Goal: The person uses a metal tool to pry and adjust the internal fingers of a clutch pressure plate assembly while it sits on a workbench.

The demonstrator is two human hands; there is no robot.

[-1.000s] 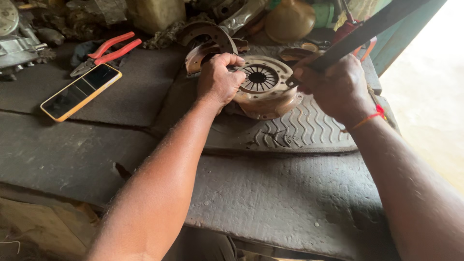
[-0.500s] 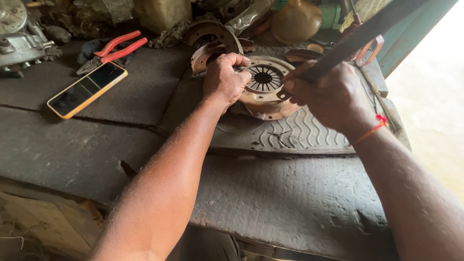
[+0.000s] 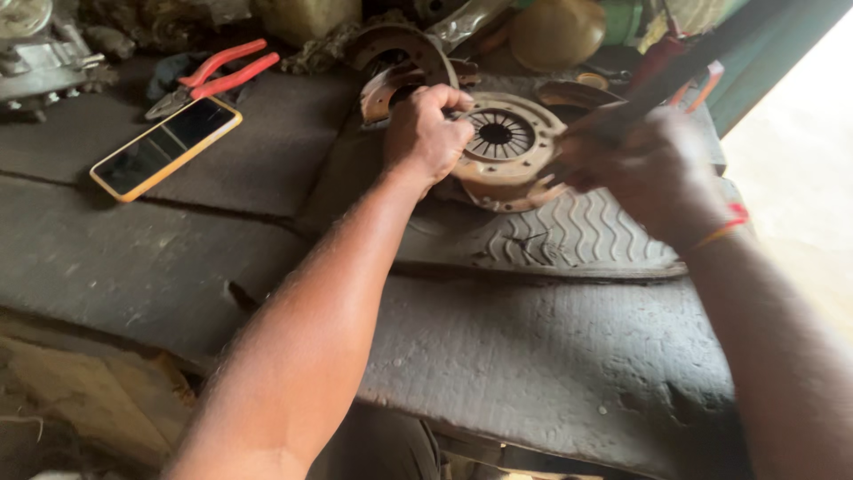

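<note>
A rusty round clutch pressure plate (image 3: pixel 505 147) with a slotted centre lies on a ribbed rubber mat (image 3: pixel 569 240). My left hand (image 3: pixel 428 133) is closed on the plate's left rim; a small object in its fingers cannot be made out. My right hand (image 3: pixel 644 169), blurred, grips a long dark flat bar (image 3: pixel 689 58) whose lower end meets the plate's right edge. A red band circles my right wrist.
A phone with an orange case (image 3: pixel 166 147) and red-handled pliers (image 3: pixel 213 76) lie on the dark worn bench at the left. More rusty round parts (image 3: pixel 395 53) and clutter crowd the back. The bench's front edge runs below my arms; bright floor at the right.
My right hand with the bar has shifted slightly and is now motion-blurred. My left hand stays on the plate's rim. The view has drifted a little.
</note>
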